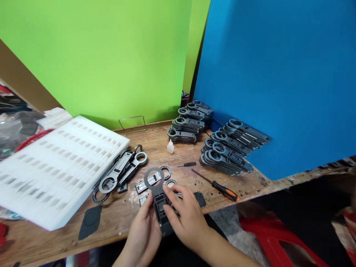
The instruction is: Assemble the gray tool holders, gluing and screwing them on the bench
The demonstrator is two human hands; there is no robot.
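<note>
Both hands hold one dark grey plastic part [159,196] with a round ring at its far end, above the front edge of the wooden bench [155,144]. My left hand [144,233] grips its lower left side with the thumb on the edge. My right hand [186,217] wraps the right side, fingers pressed onto the part's middle. Loose rings [166,171] and small flat pieces [143,186] lie just beyond the hands. A pile of similar ringed parts [122,170] sits to the left.
White foam trays [55,163] are stacked at the left. Two stacks of ringed parts stand at the back [189,120] and right [230,146]. An orange-handled screwdriver [219,185], a small screwdriver [187,164], a small white bottle [170,147] and a red stool [278,241] are nearby.
</note>
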